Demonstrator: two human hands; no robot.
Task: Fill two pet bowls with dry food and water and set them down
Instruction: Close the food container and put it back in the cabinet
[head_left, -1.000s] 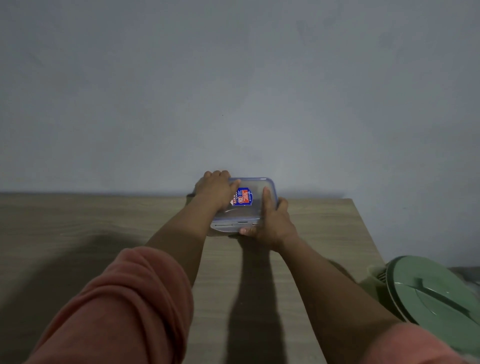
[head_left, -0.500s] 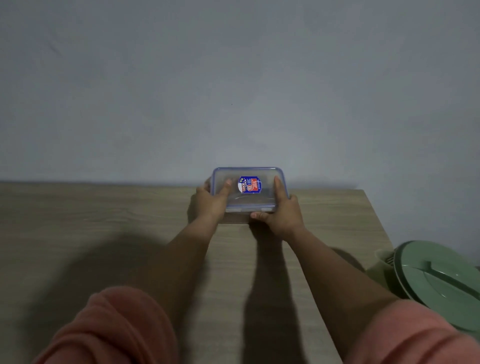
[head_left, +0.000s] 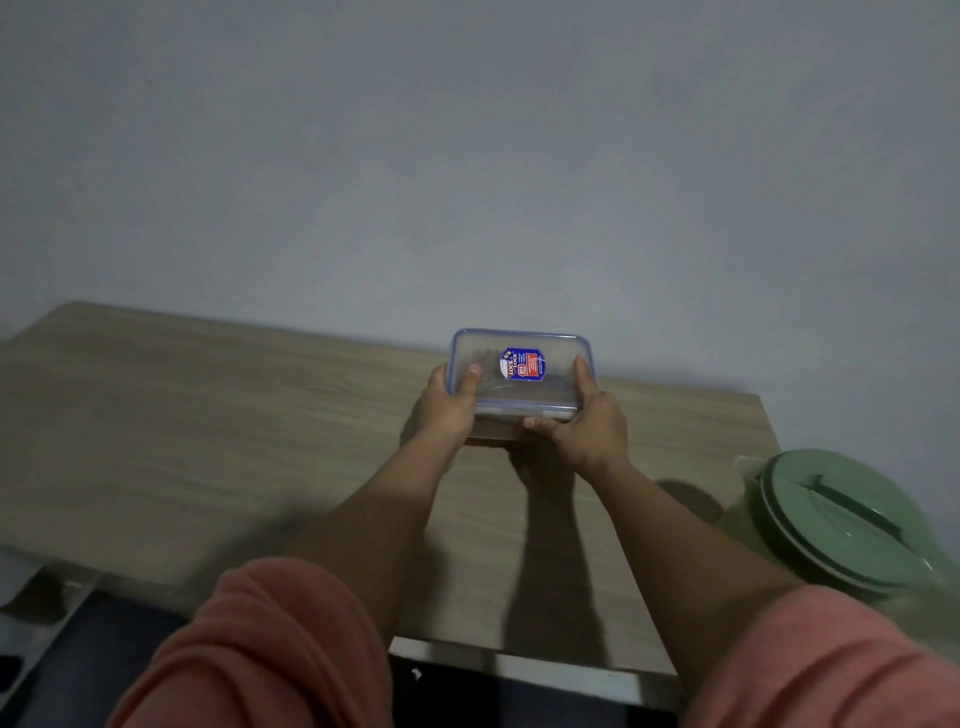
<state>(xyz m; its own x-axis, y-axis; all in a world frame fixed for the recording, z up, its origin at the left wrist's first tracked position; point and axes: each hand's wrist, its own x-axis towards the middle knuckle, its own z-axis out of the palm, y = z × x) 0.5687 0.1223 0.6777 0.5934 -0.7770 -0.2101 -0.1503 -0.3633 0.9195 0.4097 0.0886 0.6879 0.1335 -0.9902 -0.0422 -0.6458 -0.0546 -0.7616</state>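
Container (head_left: 521, 371) contents unclear through lid; green bin (head_left: 852, 525) cut off right.

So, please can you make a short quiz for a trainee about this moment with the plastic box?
1. True or false: both hands hold the box.
2. Which colour is the sticker on the lid? A) mostly blue B) yellow C) black
3. On which side of the table does the green bin stand?

Key
1. True: the left hand and the right hand grip its two sides.
2. A
3. The person's right side.
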